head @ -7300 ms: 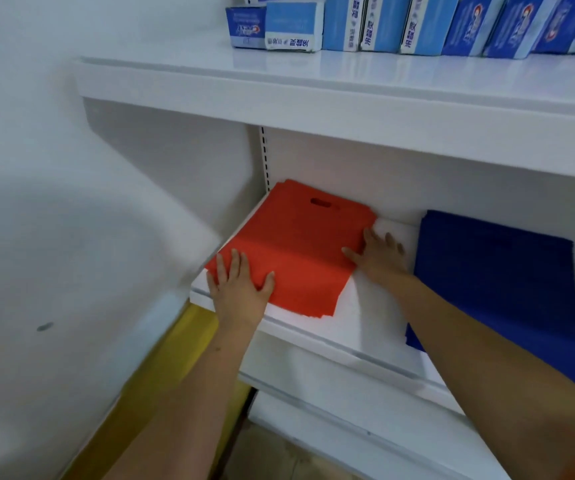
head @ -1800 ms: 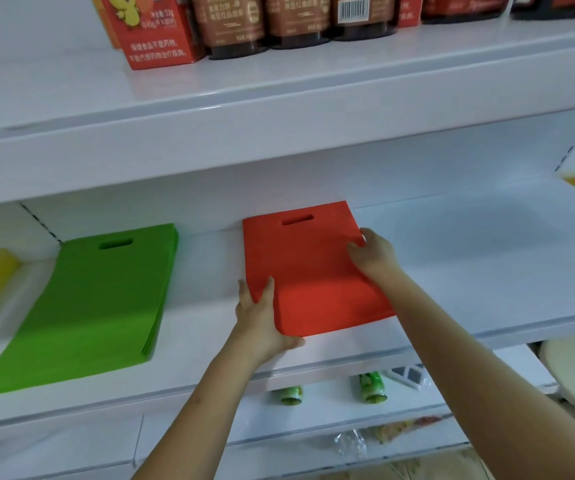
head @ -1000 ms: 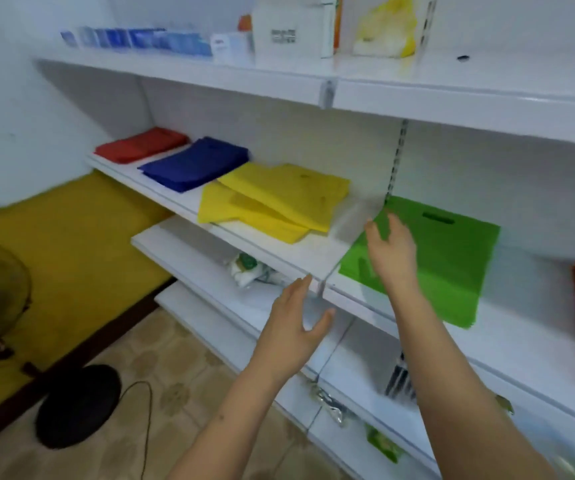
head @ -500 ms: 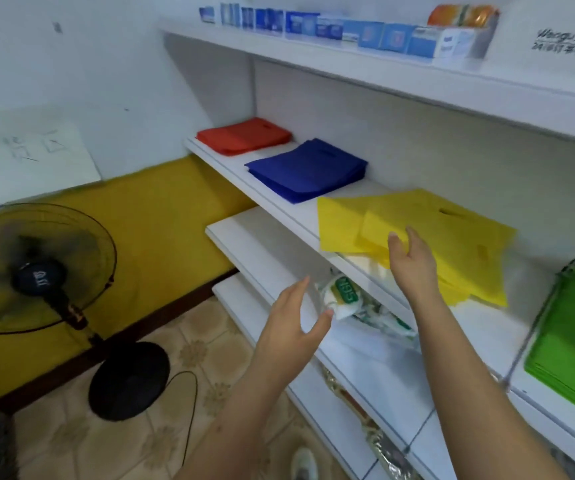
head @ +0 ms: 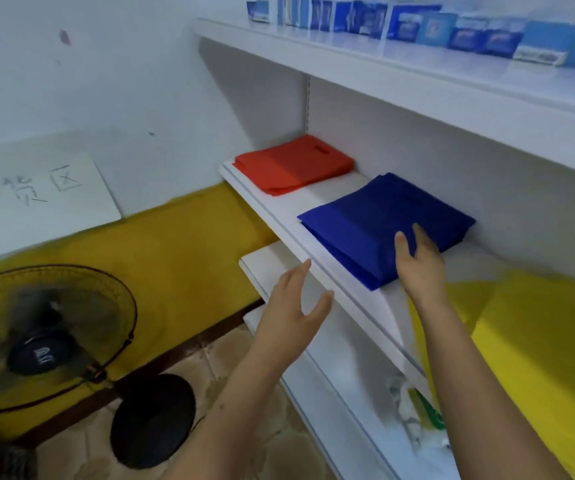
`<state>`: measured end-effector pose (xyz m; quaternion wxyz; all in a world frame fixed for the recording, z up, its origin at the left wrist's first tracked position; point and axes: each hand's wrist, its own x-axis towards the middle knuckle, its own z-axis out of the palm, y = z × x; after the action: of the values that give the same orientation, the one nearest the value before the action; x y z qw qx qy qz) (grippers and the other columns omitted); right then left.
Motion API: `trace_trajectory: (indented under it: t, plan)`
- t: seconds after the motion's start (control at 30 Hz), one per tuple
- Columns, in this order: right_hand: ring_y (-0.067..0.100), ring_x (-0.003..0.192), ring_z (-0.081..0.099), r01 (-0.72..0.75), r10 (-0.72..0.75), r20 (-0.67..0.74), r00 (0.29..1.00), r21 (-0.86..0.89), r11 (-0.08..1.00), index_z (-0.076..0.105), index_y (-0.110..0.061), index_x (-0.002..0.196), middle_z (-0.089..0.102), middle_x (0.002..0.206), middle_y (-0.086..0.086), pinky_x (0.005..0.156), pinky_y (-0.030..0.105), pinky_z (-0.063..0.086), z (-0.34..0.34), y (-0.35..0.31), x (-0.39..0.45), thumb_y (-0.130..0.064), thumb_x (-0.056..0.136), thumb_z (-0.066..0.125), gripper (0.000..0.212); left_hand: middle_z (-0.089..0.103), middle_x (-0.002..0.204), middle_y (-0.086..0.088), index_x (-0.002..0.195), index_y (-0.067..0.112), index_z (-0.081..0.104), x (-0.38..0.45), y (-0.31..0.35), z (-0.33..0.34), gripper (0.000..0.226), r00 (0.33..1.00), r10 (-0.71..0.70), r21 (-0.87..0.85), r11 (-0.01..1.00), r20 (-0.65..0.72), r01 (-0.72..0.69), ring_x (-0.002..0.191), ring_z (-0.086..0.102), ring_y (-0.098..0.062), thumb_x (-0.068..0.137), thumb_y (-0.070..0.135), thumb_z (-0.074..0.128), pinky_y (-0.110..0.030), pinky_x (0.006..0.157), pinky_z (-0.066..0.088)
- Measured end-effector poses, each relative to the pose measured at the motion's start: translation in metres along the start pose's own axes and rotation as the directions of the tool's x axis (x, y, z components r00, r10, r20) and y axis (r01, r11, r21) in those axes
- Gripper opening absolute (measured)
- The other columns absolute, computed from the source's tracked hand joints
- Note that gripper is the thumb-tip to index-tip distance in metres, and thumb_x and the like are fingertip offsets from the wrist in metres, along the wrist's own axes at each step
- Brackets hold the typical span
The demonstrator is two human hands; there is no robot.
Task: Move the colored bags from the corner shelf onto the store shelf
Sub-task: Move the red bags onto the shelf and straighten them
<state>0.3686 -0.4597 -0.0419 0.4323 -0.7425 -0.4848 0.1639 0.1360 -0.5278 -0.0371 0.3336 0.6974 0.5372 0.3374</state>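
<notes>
I count three piles of colored bags on the corner shelf (head: 279,216): one red stack (head: 293,164) at its far end, one blue stack (head: 383,226) nearer along it, one yellow pile (head: 539,341) nearest. My right hand (head: 417,268) lies flat on the blue stack's near corner, fingers spread, gripping nothing. My left hand (head: 293,310) hovers open, empty, before the shelf's front edge. One fan (head: 40,337) stands on the floor.
</notes>
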Motion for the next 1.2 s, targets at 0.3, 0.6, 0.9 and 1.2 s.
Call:
trace_trajectory:
  t: [0.3, 0.6, 0.9, 1.2]
  plan:
    - [0.023, 0.144, 0.026, 0.061, -0.061, 0.038, 0.997, 0.009, 0.998, 0.030, -0.009, 0.150, 0.031, 0.156, 0.008, 0.119, 0.038, 0.021, 0.137, -0.074, 0.104, -0.037, 0.101, 0.042, 0.058, 0.034, 0.156, 0.012, 0.155, 0.031, 0.027, 0.156, -0.087, -0.068, 0.069, 1.000, 0.004, 0.000, 1.000, -0.015, -0.004, 0.140, 0.032, -0.002, 0.096, 0.056, 0.052, -0.023, 0.112, 0.031]
    - [0.024, 0.142, 0.030, -0.081, 0.082, 0.015, 0.997, -0.081, 0.993, 0.023, -0.017, 0.153, 0.029, 0.157, 0.007, 0.117, 0.039, 0.024, 0.243, -0.127, 0.211, -0.051, 0.099, 0.039, 0.066, 0.035, 0.156, 0.004, 0.155, 0.029, 0.028, 0.328, -0.154, -0.135, 0.069, 0.996, 0.034, -0.030, 0.999, 0.077, -0.032, 0.143, 0.032, -0.010, 0.096, 0.052, 0.055, -0.022, 0.109, 0.027]
    - [0.028, 0.148, 0.014, -0.178, 0.188, -0.005, 0.982, -0.346, 0.921, 0.012, -0.010, 0.154, 0.016, 0.160, 0.013, 0.119, 0.041, 0.017, 0.297, -0.117, 0.288, -0.058, 0.091, 0.049, 0.088, 0.038, 0.155, -0.007, 0.153, 0.016, 0.033, 0.450, -0.191, -0.139, 0.072, 0.993, 0.107, 0.267, 0.957, 0.050, -0.116, 0.142, 0.033, -0.023, 0.095, 0.053, 0.055, -0.041, 0.115, 0.033]
    - [0.027, 0.147, 0.016, -0.135, 0.206, 0.036, 0.978, -0.642, 0.754, 0.023, -0.004, 0.151, 0.021, 0.159, 0.014, 0.120, 0.041, 0.013, 0.322, -0.079, 0.313, -0.061, 0.094, 0.040, 0.083, 0.014, 0.166, -0.002, 0.158, 0.018, 0.021, 0.511, -0.233, -0.124, 0.085, 0.988, 0.033, 0.590, 0.799, 0.154, -0.118, 0.154, 0.003, -0.019, 0.094, 0.072, 0.033, -0.047, 0.121, -0.008]
